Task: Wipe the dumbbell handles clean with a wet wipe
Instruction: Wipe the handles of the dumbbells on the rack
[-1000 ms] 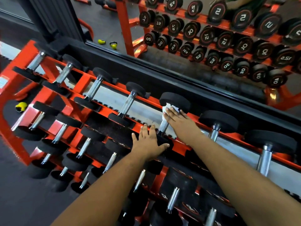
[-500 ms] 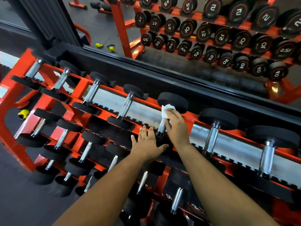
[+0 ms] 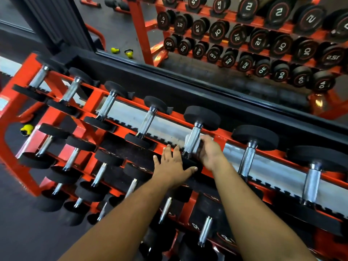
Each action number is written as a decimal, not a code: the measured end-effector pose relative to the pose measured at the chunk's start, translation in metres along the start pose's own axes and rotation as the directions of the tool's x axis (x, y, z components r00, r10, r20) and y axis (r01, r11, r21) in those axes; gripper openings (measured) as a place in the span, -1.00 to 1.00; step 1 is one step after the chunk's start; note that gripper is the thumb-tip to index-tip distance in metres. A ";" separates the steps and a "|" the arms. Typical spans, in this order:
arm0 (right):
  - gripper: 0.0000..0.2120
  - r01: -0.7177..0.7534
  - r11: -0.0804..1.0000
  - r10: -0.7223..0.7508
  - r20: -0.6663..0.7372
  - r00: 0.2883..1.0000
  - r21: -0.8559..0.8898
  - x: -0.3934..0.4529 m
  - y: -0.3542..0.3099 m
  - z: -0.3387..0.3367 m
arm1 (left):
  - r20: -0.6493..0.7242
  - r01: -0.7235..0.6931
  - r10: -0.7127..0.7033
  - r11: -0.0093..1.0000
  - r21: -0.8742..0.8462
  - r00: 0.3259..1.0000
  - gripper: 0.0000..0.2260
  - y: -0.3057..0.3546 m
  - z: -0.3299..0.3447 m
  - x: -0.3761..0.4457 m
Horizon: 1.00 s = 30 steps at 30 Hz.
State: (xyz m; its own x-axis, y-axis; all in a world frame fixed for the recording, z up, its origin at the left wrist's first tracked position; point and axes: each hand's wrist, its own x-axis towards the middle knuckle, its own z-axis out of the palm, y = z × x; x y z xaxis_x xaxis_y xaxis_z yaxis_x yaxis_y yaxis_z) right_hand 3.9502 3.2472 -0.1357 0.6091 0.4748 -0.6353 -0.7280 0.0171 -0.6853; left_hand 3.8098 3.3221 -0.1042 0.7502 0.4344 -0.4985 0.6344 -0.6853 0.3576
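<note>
The orange rack (image 3: 88, 102) stood against a mirror. The right hand (image 3: 210, 153) curled around one top-row dumbbell handle (image 3: 193, 139), the wipe probably hidden inside. The left hand (image 3: 172, 166) lay flat on that dumbbell's near head. Many handles apparently remained unwiped.

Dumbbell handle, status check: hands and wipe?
Right hand wrapped on handle. Left hand flat on near head. Wipe hidden. Nothing blocking.

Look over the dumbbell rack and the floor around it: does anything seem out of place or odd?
Mostly no: the dumbbells sit in neat rows on the orange rack. One oddity: a small yellow weight lies loose on the dark floor beside the rack's left end, not on any shelf.
</note>
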 end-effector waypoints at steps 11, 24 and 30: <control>-0.76 -0.038 0.999 0.037 0.029 0.999 0.024 0.003 -0.015 0.019 | -0.002 -0.007 0.007 1.000 -0.001 1.000 -0.06 -0.002 0.001 0.001; -0.85 0.323 0.389 -0.500 0.096 0.860 -0.863 -0.011 -0.012 -0.021 | -0.026 -0.018 0.018 1.000 0.001 0.999 -0.07 -0.001 0.001 -0.001; -0.35 0.362 -0.765 -0.168 0.708 0.686 -0.532 -0.016 -0.035 -0.010 | -0.018 -0.006 0.006 1.000 0.000 1.000 -0.06 -0.002 0.003 0.001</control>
State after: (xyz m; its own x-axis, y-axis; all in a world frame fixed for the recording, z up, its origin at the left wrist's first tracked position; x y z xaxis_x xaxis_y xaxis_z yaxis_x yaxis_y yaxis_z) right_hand 3.9692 3.2301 -0.1047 0.3179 0.9456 -0.0690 0.9449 -0.3100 0.1053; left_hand 3.8089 3.3217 -0.1081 0.7571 0.4411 -0.4818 0.6302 -0.6876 0.3608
